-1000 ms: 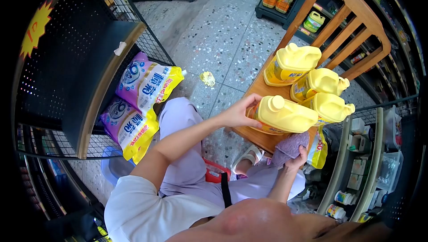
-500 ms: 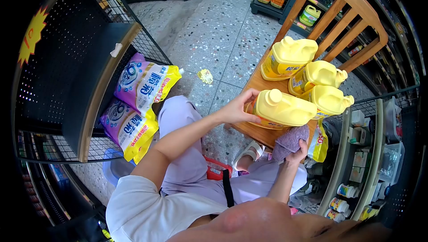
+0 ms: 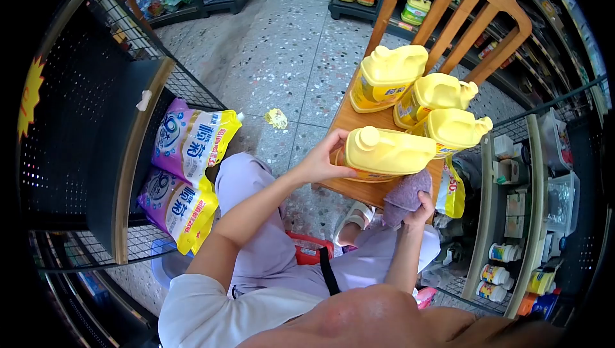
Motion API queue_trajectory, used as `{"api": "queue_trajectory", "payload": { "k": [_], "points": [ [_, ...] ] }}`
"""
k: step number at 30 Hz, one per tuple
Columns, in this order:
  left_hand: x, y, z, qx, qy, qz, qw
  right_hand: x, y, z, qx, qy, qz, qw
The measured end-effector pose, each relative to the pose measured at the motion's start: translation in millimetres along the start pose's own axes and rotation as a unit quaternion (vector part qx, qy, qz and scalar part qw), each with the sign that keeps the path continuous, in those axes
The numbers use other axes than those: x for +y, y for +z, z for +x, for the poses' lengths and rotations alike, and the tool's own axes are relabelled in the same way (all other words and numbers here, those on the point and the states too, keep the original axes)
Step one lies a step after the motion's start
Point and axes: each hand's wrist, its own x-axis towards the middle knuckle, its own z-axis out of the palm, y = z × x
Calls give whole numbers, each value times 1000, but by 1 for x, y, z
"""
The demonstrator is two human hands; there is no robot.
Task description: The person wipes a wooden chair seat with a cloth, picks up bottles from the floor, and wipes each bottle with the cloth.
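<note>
My left hand (image 3: 322,161) grips the left end of a yellow jug (image 3: 394,154) near the front of a wooden chair seat (image 3: 355,189). The jug's cap faces up and its orange label is partly hidden. In my right hand (image 3: 419,210) a purple-grey cloth (image 3: 402,195) is bunched below the jug's right side, close to or touching it. Behind stand more yellow jugs: one at the back left (image 3: 389,77), one in the middle (image 3: 435,99) and one to the right (image 3: 453,131).
Two purple-and-yellow detergent bags (image 3: 195,136) lean by a dark shelf (image 3: 125,156) on the left. A red basket (image 3: 307,247) sits between my legs, a blue basin (image 3: 170,263) beside the shelf. Shelves with white bottles (image 3: 493,274) flank the right. A crumpled yellow scrap (image 3: 275,118) lies on the floor.
The view has shifted, so the chair and shelves appear further left. My left hand still holds the jug, and my right hand keeps the cloth near its lower right side.
</note>
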Motion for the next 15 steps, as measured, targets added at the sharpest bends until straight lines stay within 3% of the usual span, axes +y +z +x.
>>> {"api": "queue_trajectory", "payload": {
  "k": [15],
  "points": [
    [-4,-1,0,-4,1,-17,1000,-4,9,-1,-2,8,10,1000]
  ]
}}
